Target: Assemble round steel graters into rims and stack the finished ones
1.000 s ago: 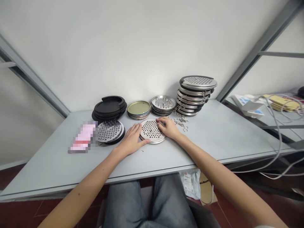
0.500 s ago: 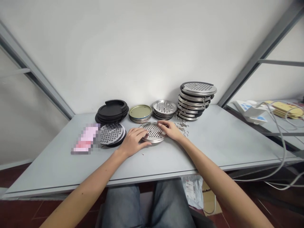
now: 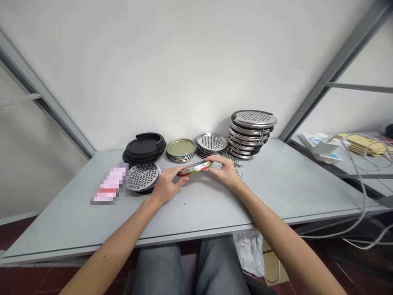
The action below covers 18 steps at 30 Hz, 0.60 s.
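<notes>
Between both hands a round metal grater (image 3: 195,168) is held up off the table, tilted almost edge-on, with red and green showing along its underside. My left hand (image 3: 167,185) grips its left edge between thumb and fingers. The right edge is pinched by my right hand (image 3: 226,173). Just behind it stand a stack of grater discs (image 3: 211,142) and a stack of olive-gold round lids (image 3: 181,146). Left of my left hand lies another stack, topped by a grey disc with hexagonal holes (image 3: 143,178).
Black round holders (image 3: 144,146) are piled at the back left. A tall stack of assembled graters (image 3: 253,133) stands back right, with loose metal key rings (image 3: 236,164) before it. A blurred pink item (image 3: 109,183) lies left. Cables (image 3: 362,180) hang at the right edge.
The grater has been lifted off the table and tipped, so its holed top is turned away and its coloured underside edge shows. Both hands now grip its rim.
</notes>
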Available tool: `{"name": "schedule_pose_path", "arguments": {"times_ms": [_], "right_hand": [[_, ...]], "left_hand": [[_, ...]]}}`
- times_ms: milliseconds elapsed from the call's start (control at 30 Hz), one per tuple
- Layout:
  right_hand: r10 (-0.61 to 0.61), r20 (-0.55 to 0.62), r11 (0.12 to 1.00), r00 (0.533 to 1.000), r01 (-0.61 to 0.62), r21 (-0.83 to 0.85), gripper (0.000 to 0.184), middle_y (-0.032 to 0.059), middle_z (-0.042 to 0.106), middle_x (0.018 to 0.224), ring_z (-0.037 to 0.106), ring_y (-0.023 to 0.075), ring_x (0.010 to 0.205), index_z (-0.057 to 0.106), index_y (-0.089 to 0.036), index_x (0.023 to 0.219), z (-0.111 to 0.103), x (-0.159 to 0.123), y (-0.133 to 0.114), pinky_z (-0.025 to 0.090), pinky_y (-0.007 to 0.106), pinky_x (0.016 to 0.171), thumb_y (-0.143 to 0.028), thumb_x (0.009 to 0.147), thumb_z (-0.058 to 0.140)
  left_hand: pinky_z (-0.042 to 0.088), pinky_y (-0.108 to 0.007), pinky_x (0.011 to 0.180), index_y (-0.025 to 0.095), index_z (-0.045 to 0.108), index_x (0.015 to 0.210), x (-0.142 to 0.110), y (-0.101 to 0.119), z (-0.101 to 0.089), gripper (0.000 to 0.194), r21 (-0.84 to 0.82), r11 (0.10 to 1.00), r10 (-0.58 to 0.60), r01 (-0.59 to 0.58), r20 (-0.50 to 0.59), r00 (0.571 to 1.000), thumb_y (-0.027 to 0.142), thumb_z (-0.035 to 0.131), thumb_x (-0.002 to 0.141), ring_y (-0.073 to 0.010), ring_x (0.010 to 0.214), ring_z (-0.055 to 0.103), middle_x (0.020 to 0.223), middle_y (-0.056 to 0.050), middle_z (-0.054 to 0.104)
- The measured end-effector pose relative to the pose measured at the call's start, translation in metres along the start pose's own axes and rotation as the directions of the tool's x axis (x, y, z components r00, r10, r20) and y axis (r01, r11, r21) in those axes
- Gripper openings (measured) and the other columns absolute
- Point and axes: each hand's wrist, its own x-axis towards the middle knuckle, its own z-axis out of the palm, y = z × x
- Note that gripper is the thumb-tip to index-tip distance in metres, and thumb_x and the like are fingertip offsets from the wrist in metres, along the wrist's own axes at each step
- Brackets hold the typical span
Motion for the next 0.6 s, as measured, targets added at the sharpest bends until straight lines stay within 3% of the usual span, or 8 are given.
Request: {"name": "schedule_pose_path", "arguments": {"times_ms": [200, 333, 433, 600], "right_hand": [[-0.044, 0.003, 0.998, 0.999, 0.044, -0.043, 0.025, 0.0065, 0.072, 0.095, 0.065, 0.0231, 0.093, 0.072, -0.022, 0.093, -0.0032, 0.0019, 0.0004, 0.051, 0.040, 0.088, -0.033, 0.071, 0.075], [-0.139, 0.136, 0.982, 0.981, 0.154, -0.111, 0.042, 0.0075, 0.067, 0.116, 0.057, 0.0259, 0.115, 0.067, -0.024, 0.112, -0.0055, 0.0011, -0.0064, 0.043, 0.044, 0.102, -0.027, 0.071, 0.073], [-0.118, 0.259, 0.984, 0.959, 0.148, -0.098, 0.035, 0.0072, 0.069, 0.113, 0.062, 0.0253, 0.110, 0.068, -0.025, 0.113, -0.0057, -0.0019, -0.0061, 0.048, 0.043, 0.097, -0.025, 0.078, 0.065], [-0.130, 0.299, 0.986, 0.945, 0.155, -0.061, 0.029, 0.0072, 0.070, 0.112, 0.064, 0.0241, 0.106, 0.068, -0.024, 0.112, -0.0029, -0.0071, 0.0023, 0.050, 0.041, 0.094, -0.028, 0.084, 0.061]], "left_hand": [[0.054, -0.038, 0.088, 0.019, 0.061, 0.116, -0.0014, -0.0030, 0.0021, 0.028, 0.015, 1.000, -0.019, 0.019, 0.003, 1.000, 0.025, 0.055, 0.090, -0.0217, 0.101, 0.066, 0.113, -0.007, 0.069], [0.052, -0.040, 0.091, 0.019, 0.060, 0.118, -0.0023, -0.0033, -0.0003, 0.029, 0.088, 0.984, 0.156, -0.158, 0.027, 0.987, 0.021, 0.055, 0.090, -0.0231, 0.105, 0.065, 0.115, -0.008, 0.068], [0.053, -0.040, 0.090, 0.020, 0.060, 0.117, -0.0019, -0.0016, -0.0018, 0.030, 0.136, 0.964, 0.225, -0.227, 0.031, 0.974, 0.020, 0.057, 0.088, -0.0235, 0.103, 0.065, 0.113, -0.008, 0.069], [0.050, -0.042, 0.098, 0.018, 0.052, 0.128, -0.0003, -0.0025, -0.0010, 0.047, 0.090, 0.985, 0.145, -0.147, 0.021, 0.989, 0.022, 0.065, 0.082, -0.0242, 0.114, 0.060, 0.124, -0.011, 0.063]]}}
